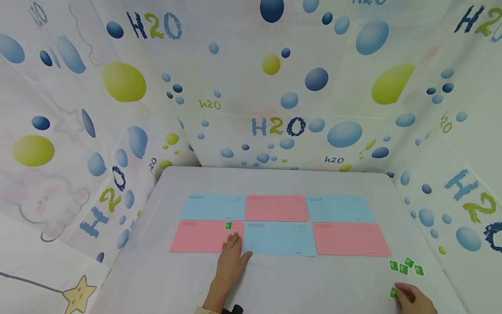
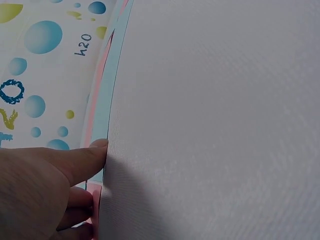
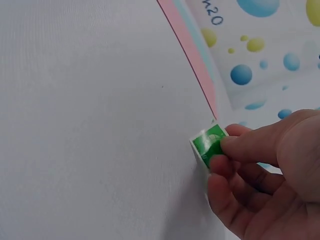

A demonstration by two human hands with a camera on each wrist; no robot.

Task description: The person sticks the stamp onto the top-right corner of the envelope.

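Observation:
My left hand [image 1: 231, 257] rests with extended fingers on the right part of the front-left pink envelope [image 1: 192, 237]. Its thumb touches the lower left edge of the front-middle blue envelope [image 1: 280, 240]. Just beyond the fingertips, a green stamp [image 1: 228, 226] lies at the pink envelope's upper right corner. At the lower right, my right hand [image 1: 413, 300] pinches another green stamp [image 3: 207, 142] between thumb and fingers, tilted over the white table in the right wrist view. Several loose green stamps [image 1: 403, 269] lie just beyond that hand.
The envelopes form two rows of alternating pink and blue, including a front-right pink envelope [image 1: 353, 240] and a back-left blue envelope [image 1: 213, 208]. A white cloth covers the table [image 1: 298, 285]. Printed curtains [image 1: 235, 78] enclose the back and sides.

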